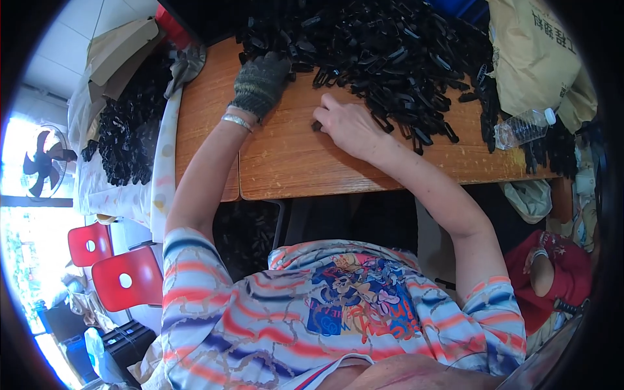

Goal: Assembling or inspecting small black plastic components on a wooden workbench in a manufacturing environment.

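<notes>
Brown wooden surface (286, 162): laid flat in front of the body, mostly bare along the near side, perhaps to leave both forearms room to rest and move.
Heap of glossy black plastic parts (396, 58): piled loosely across the far side of the surface, spilling nearer in the middle; probably massed there to be within arm's reach without crowding the near edge.
Second heap of black parts (127, 140): gathered at left amid pale patterned sheeting (166, 153), well apart from the main heap, likely to prevent mixing.
Tan paper sack with dark print (530, 52): standing at far right, just beside the main heap, seemingly set there to be clear of both arms.
Bare right hand (351, 127): lowered to the surface just short of the main heap, curled at the fingers, probably for fine touch; cannot tell whether pinching.
Left hand in dark grey knitted glove (260, 84): reaching to the near edge of the main heap, likely gloved against hard edges; hidden at the fingertips, so cannot tell whether spread or gripping.
Clear plastic bottle with white cap (520, 132): tipped on its side near the sack, perhaps simply put aside.
Small dark piece (316, 126): at the right fingertips, apart from the main heap, perhaps for easier handling.
</notes>
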Tool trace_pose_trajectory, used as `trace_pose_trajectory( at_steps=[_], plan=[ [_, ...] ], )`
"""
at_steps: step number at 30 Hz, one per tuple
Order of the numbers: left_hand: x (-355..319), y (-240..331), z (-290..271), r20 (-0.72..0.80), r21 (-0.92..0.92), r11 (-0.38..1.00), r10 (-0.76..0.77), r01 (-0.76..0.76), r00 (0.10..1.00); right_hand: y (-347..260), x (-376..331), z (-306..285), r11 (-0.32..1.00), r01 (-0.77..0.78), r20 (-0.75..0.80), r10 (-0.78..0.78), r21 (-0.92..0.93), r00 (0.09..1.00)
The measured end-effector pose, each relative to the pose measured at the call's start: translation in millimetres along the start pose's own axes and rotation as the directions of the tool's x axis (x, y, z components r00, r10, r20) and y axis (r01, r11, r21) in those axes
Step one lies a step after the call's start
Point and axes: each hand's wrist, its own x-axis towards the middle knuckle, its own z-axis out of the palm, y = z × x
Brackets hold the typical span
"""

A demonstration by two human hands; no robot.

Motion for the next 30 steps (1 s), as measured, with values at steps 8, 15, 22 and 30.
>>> trace_pose_trajectory(
  at_steps=[8, 15, 22, 30],
  plan=[
    [-54.8, 47.6, -6.7, 0.144, -0.555, 0.733, -0.38, 0.393, 0.914, 19.2, -10.9, 5.1, 0.996, -0.075, -0.024, 0.074, -0.055, 0.997],
    [-68.2, 70.8, 5.3, 0.307, -0.952, -0.111, -0.386, 0.287, 0.87, -0.8, 5.1, -6.9, 0.947, -0.216, -0.316, 0.285, 0.237, 0.905],
    [-76.0, 85.5, 7.0, 0.074, -0.997, -0.037, -0.409, 0.065, 0.91, -12.8, 8.0, 6.2, 0.88, -0.164, -0.398, 0.359, 0.446, 0.844],
    [-90.5, 78.6, -18.6, 0.344, -0.915, -0.308, -0.262, 0.26, 0.902, -24.2, 5.0, 2.6, 0.75, -0.124, -0.342, 0.434, 0.65, 0.834]
  ],
)
